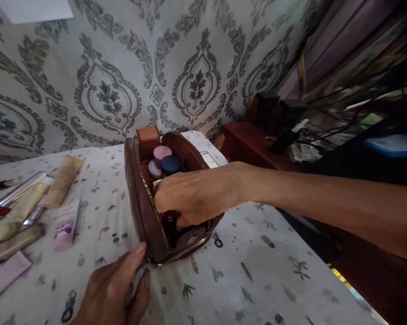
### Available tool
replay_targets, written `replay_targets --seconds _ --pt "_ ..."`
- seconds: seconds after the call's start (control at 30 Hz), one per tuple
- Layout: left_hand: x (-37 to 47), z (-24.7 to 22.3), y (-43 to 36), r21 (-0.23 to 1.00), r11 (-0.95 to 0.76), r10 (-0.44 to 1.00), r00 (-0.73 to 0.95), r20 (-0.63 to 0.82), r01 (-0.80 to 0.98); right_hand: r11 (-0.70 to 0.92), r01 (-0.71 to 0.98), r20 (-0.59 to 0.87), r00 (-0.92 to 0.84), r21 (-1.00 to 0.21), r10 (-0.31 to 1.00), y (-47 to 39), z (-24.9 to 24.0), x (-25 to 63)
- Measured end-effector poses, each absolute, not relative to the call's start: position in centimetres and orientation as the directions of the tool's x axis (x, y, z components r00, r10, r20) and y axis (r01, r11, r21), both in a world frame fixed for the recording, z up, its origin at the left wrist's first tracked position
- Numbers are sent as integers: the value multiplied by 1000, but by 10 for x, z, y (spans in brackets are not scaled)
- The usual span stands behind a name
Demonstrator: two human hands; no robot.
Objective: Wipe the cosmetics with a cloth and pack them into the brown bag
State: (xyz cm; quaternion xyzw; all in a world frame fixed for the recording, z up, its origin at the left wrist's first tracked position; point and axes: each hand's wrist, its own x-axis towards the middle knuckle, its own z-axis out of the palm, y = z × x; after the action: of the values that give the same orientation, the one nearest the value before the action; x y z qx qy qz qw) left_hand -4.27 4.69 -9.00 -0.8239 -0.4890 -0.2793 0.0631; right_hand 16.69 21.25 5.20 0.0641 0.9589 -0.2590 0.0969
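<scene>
head view shows a brown bag (139, 212) standing on the patterned cloth (230, 271), its zip (190, 248) open, with the right hand (194, 194) down inside it. its fingers are hidden in there, so i cannot tell if they are apart, together or clamped on something. the left hand (113, 289) is at the near corner of the bag, and i cannot tell if its fingers pinch anything. a pink lid (162, 152) and a dark blue lid (170, 165) peek out past the right hand, and a tan tube (63, 180) lies off to the left. the step now looks like reaching into the bag; coming out would call for a straight lift past the zip, bag kept steady
</scene>
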Motion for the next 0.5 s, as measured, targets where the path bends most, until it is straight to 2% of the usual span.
replay_targets --seconds 0.2,0.5 --pt "-46 -93 45 147 -528 759 387 524 836 877 169 -173 -980 -450 100 210 46 168" --pt "-43 -87 48 194 -546 771 399 497 815 880 251 -137 -967 -404 213 207 34 170"
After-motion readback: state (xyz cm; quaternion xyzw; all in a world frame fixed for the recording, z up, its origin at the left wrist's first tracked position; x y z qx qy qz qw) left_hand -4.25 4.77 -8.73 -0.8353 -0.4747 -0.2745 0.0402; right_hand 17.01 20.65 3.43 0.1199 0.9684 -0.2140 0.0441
